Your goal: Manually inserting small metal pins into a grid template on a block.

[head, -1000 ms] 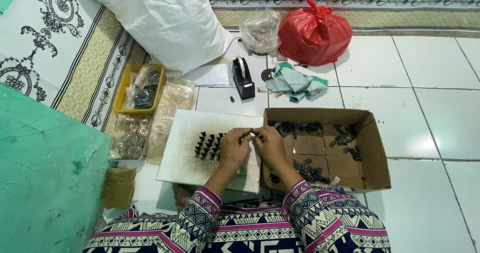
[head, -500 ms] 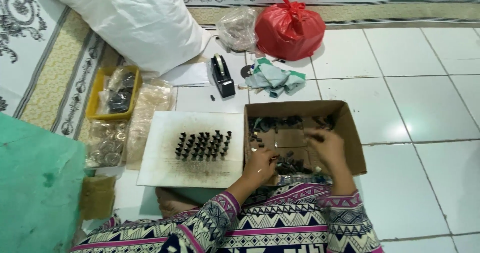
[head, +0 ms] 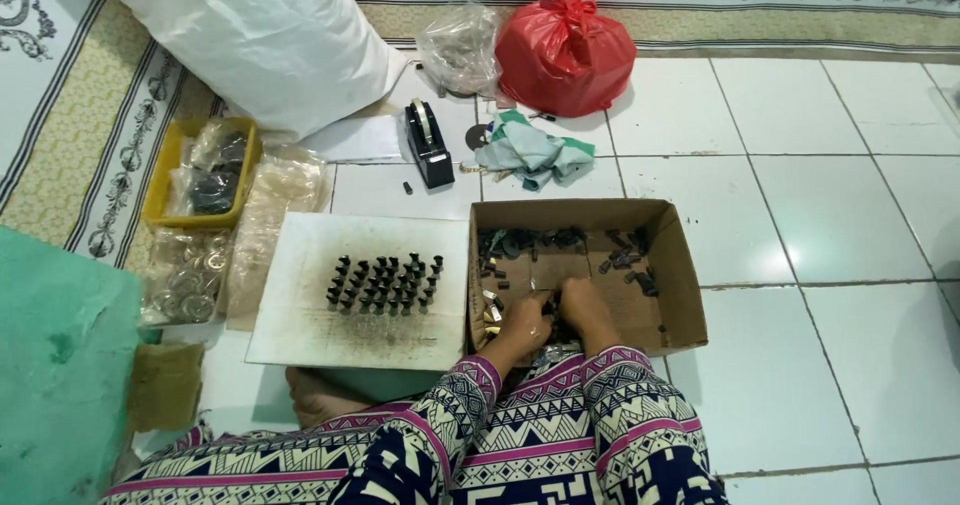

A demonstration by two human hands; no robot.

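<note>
Both of my hands are down inside a shallow cardboard box [head: 683, 277] of small dark parts [head: 530, 239]. My left hand [head: 523, 325] and my right hand [head: 586, 308] sit close together over the near part of the box, fingers curled among the pieces; what they grip is hidden. Left of the box lies a white board [head: 300, 327] with several small black parts [head: 385, 283] standing upright in rows.
A black tape dispenser [head: 428, 143], a teal cloth [head: 533, 152], a red plastic bag [head: 565, 50], a clear bag [head: 461, 49] and a white sack [head: 250, 35] lie beyond. A yellow tray [head: 160, 185] and clear bags are at left, a green surface [head: 60, 365] near left.
My hands left the board, where they were placing a part among the rows, and moved right into the box; now both are together at its near side.
</note>
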